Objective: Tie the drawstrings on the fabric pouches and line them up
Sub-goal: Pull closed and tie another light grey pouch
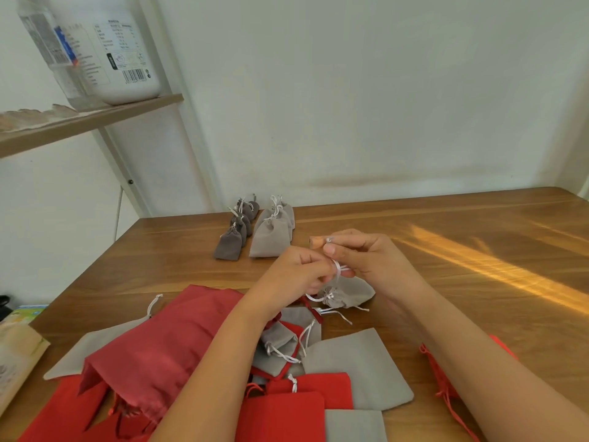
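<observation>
One left hand (pixel 296 275), one right hand (pixel 369 263), two tied-pouch rows (pixel 228 247) (pixel 269 239), one white jar (pixel 127 59).

Plain wall (pixel 350 90) — sunlit wooden table (pixel 478 250), shelf (pixel 79 122).

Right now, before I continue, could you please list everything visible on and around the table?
small pouch: one, light grey, being tied
drawstring: one, white, on small pouch
tied dark pouches: at least three, dark grey, far left row
tied light pouches: about three, light grey, far right row
loose pouches: many, red and grey, near pile
jar: one, white, on shelf
shelf: one, wooden, upper left
table: one, brown wood
left hand: pinches drawstring
right hand: pinches drawstring
</observation>
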Motion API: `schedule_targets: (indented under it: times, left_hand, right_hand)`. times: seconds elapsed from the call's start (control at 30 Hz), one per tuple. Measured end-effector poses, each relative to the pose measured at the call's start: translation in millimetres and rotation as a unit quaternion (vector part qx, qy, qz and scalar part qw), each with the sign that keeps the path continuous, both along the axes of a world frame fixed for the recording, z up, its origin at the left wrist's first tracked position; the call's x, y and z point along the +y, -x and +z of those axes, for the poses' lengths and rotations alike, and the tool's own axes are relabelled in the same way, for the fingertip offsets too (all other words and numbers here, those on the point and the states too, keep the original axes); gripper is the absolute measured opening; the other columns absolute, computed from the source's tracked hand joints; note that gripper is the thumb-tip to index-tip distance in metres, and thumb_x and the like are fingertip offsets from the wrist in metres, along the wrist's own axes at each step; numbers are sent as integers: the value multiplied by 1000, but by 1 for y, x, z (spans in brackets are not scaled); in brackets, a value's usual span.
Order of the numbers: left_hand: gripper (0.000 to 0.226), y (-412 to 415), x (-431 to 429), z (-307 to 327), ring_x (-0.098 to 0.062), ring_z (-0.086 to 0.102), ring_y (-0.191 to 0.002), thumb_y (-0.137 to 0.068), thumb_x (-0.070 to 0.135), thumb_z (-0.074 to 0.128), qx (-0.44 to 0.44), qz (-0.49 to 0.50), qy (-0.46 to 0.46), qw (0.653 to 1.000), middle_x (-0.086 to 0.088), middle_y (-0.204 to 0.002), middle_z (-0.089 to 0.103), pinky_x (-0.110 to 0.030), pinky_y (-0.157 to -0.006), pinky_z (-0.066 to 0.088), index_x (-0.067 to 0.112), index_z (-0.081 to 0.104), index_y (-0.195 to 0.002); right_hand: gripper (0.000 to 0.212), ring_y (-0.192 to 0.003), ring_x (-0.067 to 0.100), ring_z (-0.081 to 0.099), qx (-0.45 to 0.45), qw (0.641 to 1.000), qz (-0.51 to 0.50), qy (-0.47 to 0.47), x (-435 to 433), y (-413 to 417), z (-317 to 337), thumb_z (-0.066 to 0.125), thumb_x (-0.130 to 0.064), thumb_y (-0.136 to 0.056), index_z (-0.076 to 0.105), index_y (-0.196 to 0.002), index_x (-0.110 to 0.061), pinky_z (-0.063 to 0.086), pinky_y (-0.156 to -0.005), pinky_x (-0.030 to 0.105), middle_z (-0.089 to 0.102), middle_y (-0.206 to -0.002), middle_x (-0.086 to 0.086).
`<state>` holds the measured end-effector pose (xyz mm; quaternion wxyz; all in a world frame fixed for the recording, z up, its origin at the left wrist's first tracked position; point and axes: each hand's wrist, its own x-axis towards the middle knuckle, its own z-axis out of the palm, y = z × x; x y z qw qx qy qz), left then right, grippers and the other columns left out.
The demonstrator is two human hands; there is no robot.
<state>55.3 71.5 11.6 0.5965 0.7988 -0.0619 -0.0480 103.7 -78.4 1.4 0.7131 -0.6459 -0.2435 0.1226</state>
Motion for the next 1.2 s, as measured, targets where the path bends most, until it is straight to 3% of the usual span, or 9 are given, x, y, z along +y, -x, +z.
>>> schedule_targets:
  times: [0.13,0.37,0.53,0.6,0.73,0.83,0.93,1.03,1.2]
  left_hand:
    - [28,5,-5,3,-7,28,-48,-92,16,61,-9,-26,-19,999,1,-50,35,-16,-56,33,18,69,-65]
    - [34,-2,4,0,-7,35,-45,-95,23,56,25,93,60,994,2,-48,44,-15,-50,33,7,59,-65]
    - [34,-3,4,-1,-8,40,-48,-96,23,55,36,100,80,991,-3,-54,48,-16,-54,37,4,67,-71]
    - [30,-3,3,-1,-7,46,-51,-96,23,55,40,104,81,990,-4,-61,58,-16,-56,42,4,71,-78]
    - [28,-3,3,1,-10,64,-72,-99,23,49,53,103,74,991,-1,-74,71,-20,-74,53,11,72,-90]
    - [35,-4,4,3,-8,62,-94,-101,26,44,33,109,11,993,9,-82,73,-29,-94,41,17,72,-82]
    - [38,-3,4,3,5,59,-89,-102,28,43,26,100,-18,995,16,-91,72,-18,-84,37,13,73,-83]
    - [31,-2,4,3,6,55,-64,-101,23,44,27,72,15,997,10,-77,70,-7,-61,39,12,72,-94]
    - [22,-5,12,2,1,51,-59,-98,16,50,64,64,102,991,6,-75,72,-11,-55,38,11,71,-94]
  right_hand:
    - [24,-85,12,70,26,1000,10,-10,0,1,0,66,-20,-79,74,-100,-11,54,-68,18,75,-92,1]
    - [17,-89,4,69,-98,990,-16,97,-10,-4,7,71,-16,-82,75,-98,-20,52,-81,16,75,-90,-7]
    - [18,-78,21,66,-365,888,-120,253,-8,-6,0,73,-13,-82,77,-98,-19,52,-73,39,73,-84,6]
    - [13,-73,18,66,-414,861,-143,260,-7,-7,-2,73,-13,-82,78,-94,-16,53,-68,38,73,-81,3]
    - [9,-73,-5,57,-293,908,-191,230,-9,-3,4,67,-18,-88,75,-91,-20,42,-68,6,68,-81,-14]
    - [10,-70,-6,57,-155,948,-227,158,-12,-5,8,61,-19,-92,67,-84,-19,41,-65,12,67,-79,-12]
    - [15,-68,4,62,-35,976,-210,41,-13,-9,10,52,-14,-98,59,-84,-14,43,-62,22,73,-90,2]
    - [17,-60,9,64,61,984,-143,-87,-9,-4,13,42,-11,-102,52,-88,-9,45,-51,19,75,-83,6]
    - [22,-52,8,53,71,982,-133,-111,-5,-1,14,39,-11,-102,50,-84,-11,44,-52,19,61,-59,-2]
